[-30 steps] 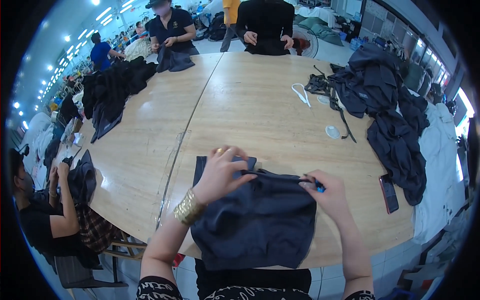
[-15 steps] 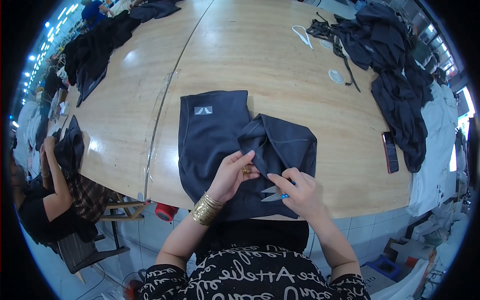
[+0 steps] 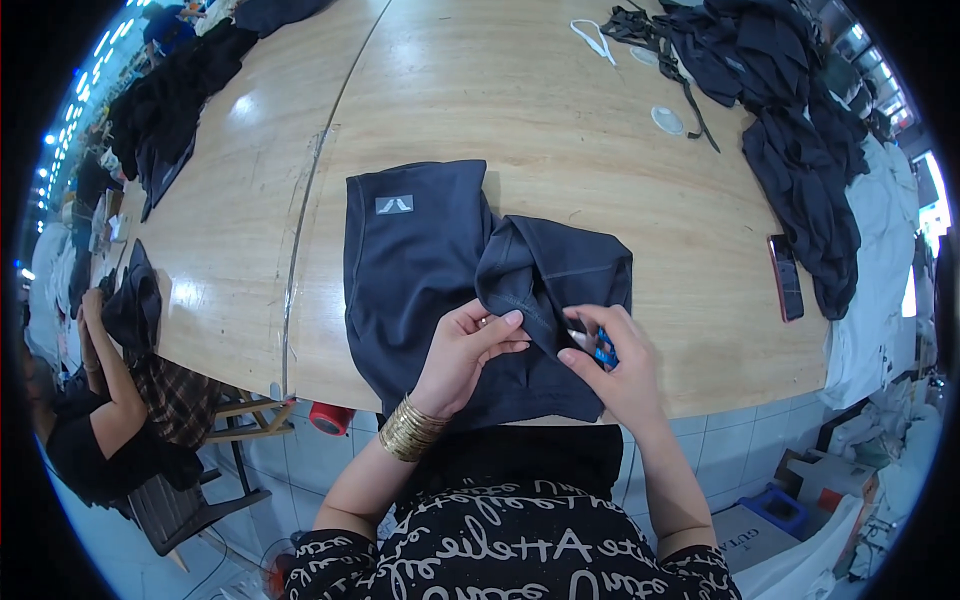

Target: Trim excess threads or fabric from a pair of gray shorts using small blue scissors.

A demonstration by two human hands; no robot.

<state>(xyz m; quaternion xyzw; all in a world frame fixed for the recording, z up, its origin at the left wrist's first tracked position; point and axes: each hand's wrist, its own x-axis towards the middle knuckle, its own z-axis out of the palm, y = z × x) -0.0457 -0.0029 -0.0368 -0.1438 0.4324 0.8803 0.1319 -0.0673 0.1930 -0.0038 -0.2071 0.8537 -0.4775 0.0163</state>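
Observation:
Dark grey shorts (image 3: 415, 270) lie on the table before me, with a small light patch near the waist of one side. One leg is folded over, showing its stitched hem. My left hand (image 3: 462, 350) is closed on this hem, thumb and fingers pinching the fabric. My right hand (image 3: 625, 365) holds small scissors (image 3: 605, 348) with blue at the grip. Their blade points up and left, close to the folded leg. Fingers partly hide the scissors, and I cannot tell whether the tip touches the cloth.
Dark garments (image 3: 800, 200) are heaped at the right, beside white cloth (image 3: 875, 250) and a phone (image 3: 786, 278). Farther back lie a white loop (image 3: 592, 40) and dark straps (image 3: 690, 100). More dark clothing (image 3: 175, 110) lies far left. A co-worker (image 3: 110, 410) sits at the left edge.
My right hand has turned the scissors from pointing left below the hem to pointing up toward the folded leg. My left hand keeps its pinch. The whole view has shifted slightly.

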